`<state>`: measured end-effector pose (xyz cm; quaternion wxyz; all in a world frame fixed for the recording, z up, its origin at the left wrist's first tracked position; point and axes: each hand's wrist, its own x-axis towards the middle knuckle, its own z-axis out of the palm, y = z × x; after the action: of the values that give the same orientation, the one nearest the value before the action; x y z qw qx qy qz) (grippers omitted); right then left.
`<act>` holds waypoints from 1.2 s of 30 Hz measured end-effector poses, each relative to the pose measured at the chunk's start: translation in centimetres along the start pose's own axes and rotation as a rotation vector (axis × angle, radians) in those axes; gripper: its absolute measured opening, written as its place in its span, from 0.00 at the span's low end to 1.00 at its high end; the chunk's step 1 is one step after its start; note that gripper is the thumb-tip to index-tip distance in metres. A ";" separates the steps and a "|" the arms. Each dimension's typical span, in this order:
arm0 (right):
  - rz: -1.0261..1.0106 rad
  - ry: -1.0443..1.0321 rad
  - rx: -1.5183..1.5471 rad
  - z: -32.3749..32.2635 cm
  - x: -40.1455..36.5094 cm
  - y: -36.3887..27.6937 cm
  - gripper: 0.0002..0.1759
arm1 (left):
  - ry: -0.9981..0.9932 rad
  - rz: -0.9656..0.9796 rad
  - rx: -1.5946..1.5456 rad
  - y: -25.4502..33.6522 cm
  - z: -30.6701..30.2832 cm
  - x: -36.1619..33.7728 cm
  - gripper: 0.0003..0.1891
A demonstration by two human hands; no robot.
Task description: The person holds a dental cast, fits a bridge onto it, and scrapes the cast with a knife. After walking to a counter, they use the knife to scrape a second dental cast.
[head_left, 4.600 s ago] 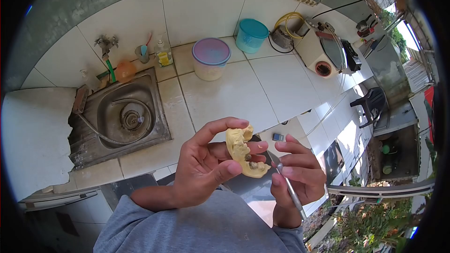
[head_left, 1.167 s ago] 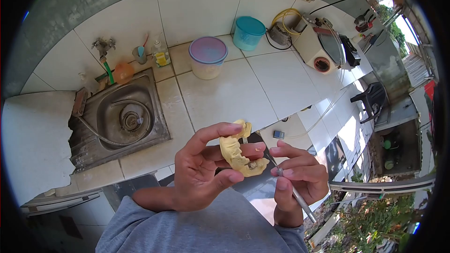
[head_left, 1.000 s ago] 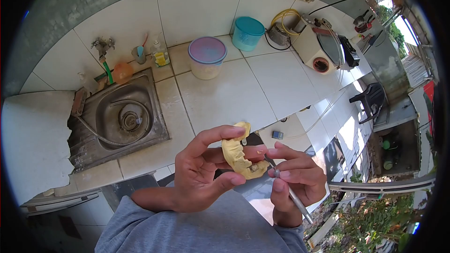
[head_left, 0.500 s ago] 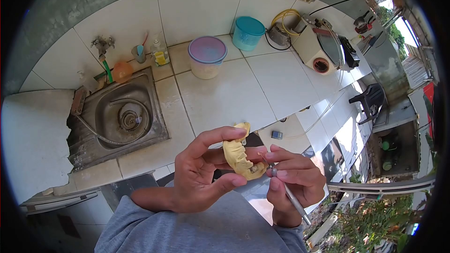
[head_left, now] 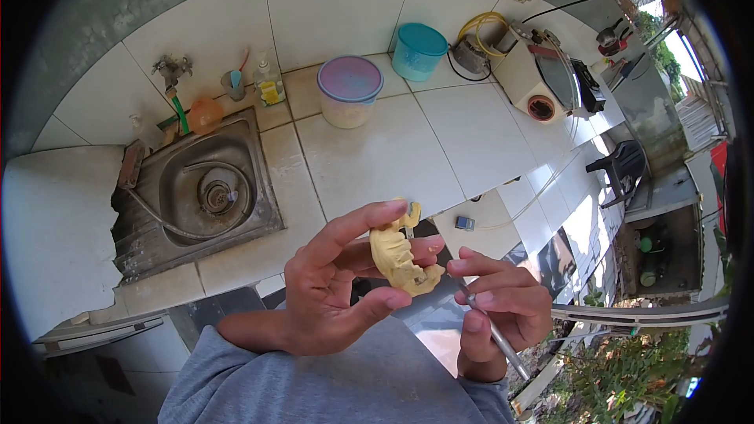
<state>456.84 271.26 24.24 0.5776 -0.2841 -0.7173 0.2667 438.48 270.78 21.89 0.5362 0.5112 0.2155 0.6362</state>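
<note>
A yellow dental cast (head_left: 395,257), curved and with ridged teeth shapes, is pinched between the thumb and fingers of my left hand (head_left: 338,279). Just to its right, my right hand (head_left: 506,302) grips a slim metal tool (head_left: 503,344) like a pen. The tool's rear end points down and right, and its upper end lies between my fingers near the cast. A small gap separates the right fingers from the cast. Whether the tool's tip touches the cast cannot be made out.
Beyond my hands runs a white tiled counter (head_left: 377,161). It bears a purple-lidded tub (head_left: 349,93), a teal tub (head_left: 419,53) and a cream machine (head_left: 522,82). A metal sink (head_left: 263,208) is at the left. A small blue device (head_left: 464,223) lies beyond my right hand.
My right hand and the metal tool have moved slightly right, away from the cast. My left hand has shifted a little left and tilted the cast slightly.
</note>
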 end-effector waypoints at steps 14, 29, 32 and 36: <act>-0.014 -0.127 -0.024 -0.1 0.3 0.3 0.19 | -0.077 0.021 0.203 1.1 -0.3 1.2 0.44; -0.026 -0.111 -0.037 0.4 0.6 0.5 0.16 | -0.082 0.153 0.204 0.7 -0.7 1.5 0.37; -0.027 -0.107 -0.039 0.5 0.5 0.5 0.15 | -0.108 0.149 0.228 0.7 -0.9 1.6 0.37; -0.034 -0.112 -0.035 0.5 0.6 0.6 0.13 | -0.122 0.149 0.225 0.8 -0.9 1.6 0.37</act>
<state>456.35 272.03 24.14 0.5361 -0.2665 -0.7578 0.2595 437.46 272.25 22.85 0.4390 0.6203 0.2139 0.6138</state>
